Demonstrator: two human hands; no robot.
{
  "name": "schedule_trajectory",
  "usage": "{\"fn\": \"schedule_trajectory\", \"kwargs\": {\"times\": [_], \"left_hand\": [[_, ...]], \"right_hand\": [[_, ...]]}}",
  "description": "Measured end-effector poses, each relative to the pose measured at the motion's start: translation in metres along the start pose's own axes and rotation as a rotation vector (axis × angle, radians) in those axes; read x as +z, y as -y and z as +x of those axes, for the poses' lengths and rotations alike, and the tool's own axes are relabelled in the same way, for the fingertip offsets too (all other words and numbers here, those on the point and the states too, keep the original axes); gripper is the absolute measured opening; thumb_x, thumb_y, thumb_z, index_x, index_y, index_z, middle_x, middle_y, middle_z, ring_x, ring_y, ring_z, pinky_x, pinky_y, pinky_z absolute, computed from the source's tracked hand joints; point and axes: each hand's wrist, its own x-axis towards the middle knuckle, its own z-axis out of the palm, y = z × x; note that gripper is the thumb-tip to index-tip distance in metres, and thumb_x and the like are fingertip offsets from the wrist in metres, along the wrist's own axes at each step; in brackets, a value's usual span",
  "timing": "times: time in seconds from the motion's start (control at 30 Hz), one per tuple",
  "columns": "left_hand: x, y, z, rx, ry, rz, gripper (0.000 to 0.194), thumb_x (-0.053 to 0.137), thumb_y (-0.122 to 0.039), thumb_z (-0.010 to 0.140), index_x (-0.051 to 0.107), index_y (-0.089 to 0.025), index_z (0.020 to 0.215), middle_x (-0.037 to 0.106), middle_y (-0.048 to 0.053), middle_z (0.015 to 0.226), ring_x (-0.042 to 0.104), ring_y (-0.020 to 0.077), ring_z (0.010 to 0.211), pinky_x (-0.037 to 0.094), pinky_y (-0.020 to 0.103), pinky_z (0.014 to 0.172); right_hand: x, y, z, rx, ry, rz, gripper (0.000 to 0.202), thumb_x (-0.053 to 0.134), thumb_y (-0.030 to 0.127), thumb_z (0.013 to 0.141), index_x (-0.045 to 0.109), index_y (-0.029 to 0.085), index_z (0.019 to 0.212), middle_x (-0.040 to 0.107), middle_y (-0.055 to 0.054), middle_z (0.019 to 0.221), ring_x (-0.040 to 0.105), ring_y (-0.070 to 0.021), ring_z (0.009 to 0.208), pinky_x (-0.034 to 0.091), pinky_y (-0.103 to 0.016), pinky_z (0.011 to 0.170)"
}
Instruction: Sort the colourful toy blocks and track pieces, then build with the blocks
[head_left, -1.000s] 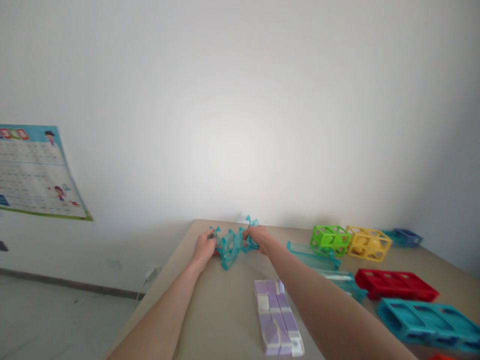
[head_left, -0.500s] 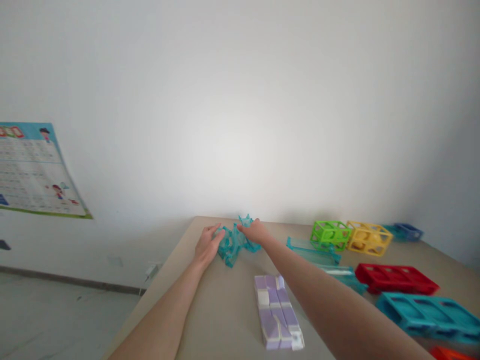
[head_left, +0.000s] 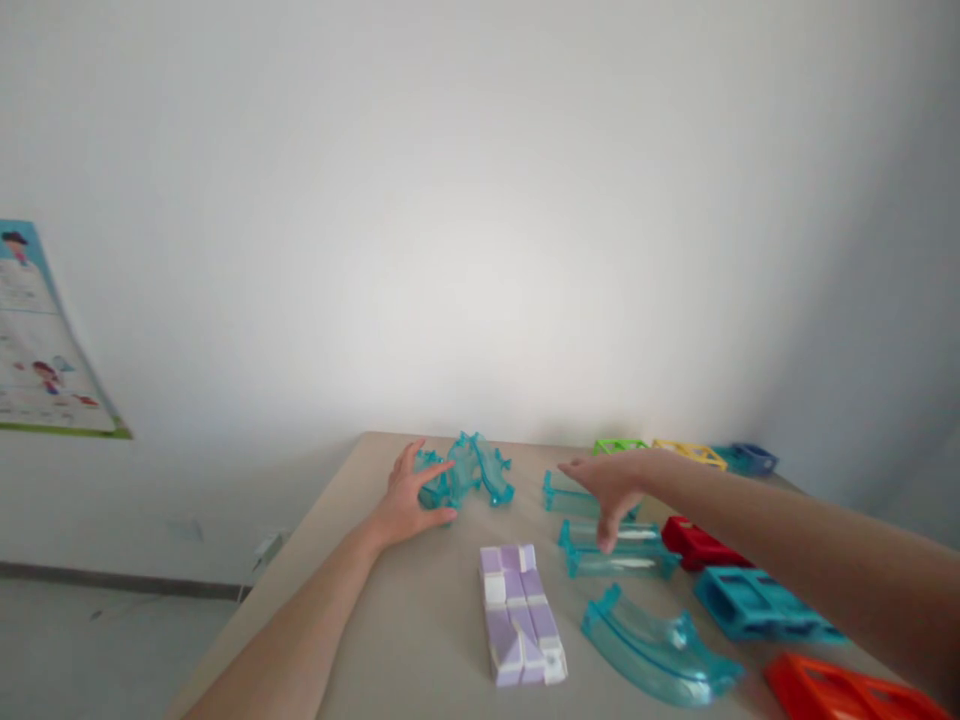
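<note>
My left hand has its fingers spread around the left edge of a cluster of clear teal track pieces at the back of the table. My right hand hovers with fingers apart over straight teal track pieces, partly covering the rear one; nothing shows in its grasp. A curved teal track piece lies nearer to me, below the straight ones. Between my arms rests a flat block of lilac and white pieces.
Along the right stand a red frame block, a blue-teal one and an orange-red one. Green and yellow frames and a dark blue piece sit behind. A wall rises past the table's back edge.
My right hand has left the teal cluster and moved right, over the straight track pieces. My left hand stays at the cluster with its fingers more spread. The view has turned right.
</note>
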Motion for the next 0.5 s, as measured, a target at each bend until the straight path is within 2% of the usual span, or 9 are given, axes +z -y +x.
{"fn": "schedule_trajectory", "kwargs": {"times": [0.1,0.2,0.33,0.5], "left_hand": [[0.000,0.000,0.001,0.001,0.003,-0.031,0.066,0.072,-0.048,0.069,0.057,-0.026,0.129,0.024,0.012,0.150,0.014,0.0371,0.141,0.016,0.054,0.113],[-0.001,0.000,0.001,0.003,0.013,-0.049,0.066,0.074,-0.046,0.068,0.058,-0.026,0.128,0.028,0.012,0.150,0.018,0.0366,0.140,0.019,0.053,0.113],[-0.001,0.001,0.001,0.005,0.003,-0.051,0.064,0.074,-0.045,0.067,0.059,-0.027,0.127,0.031,0.011,0.149,0.021,0.0366,0.139,0.021,0.054,0.112],[0.000,0.002,0.001,-0.006,0.020,-0.068,0.066,0.073,-0.047,0.068,0.058,-0.025,0.128,0.025,0.012,0.151,0.018,0.0369,0.140,0.019,0.053,0.113]], "right_hand": [[0.012,-0.015,-0.015,-0.110,0.193,0.000,0.131,0.092,0.022,0.019,0.043,0.019,0.140,0.048,-0.016,0.140,0.051,-0.0273,0.123,0.042,-0.023,0.094],[0.025,-0.026,-0.019,-0.205,0.193,-0.024,0.131,0.091,0.020,0.031,0.029,0.019,0.147,0.040,-0.019,0.145,0.045,-0.0321,0.127,0.037,-0.031,0.101],[0.038,-0.029,-0.014,-0.274,0.119,-0.013,0.109,0.079,0.010,0.049,0.030,0.015,0.147,0.046,-0.020,0.138,0.045,-0.0323,0.127,0.032,-0.034,0.104],[0.053,-0.018,-0.001,-0.210,0.070,0.003,0.094,0.077,0.014,0.048,0.044,0.009,0.136,0.050,-0.019,0.133,0.049,-0.0324,0.120,0.036,-0.034,0.101]]}}
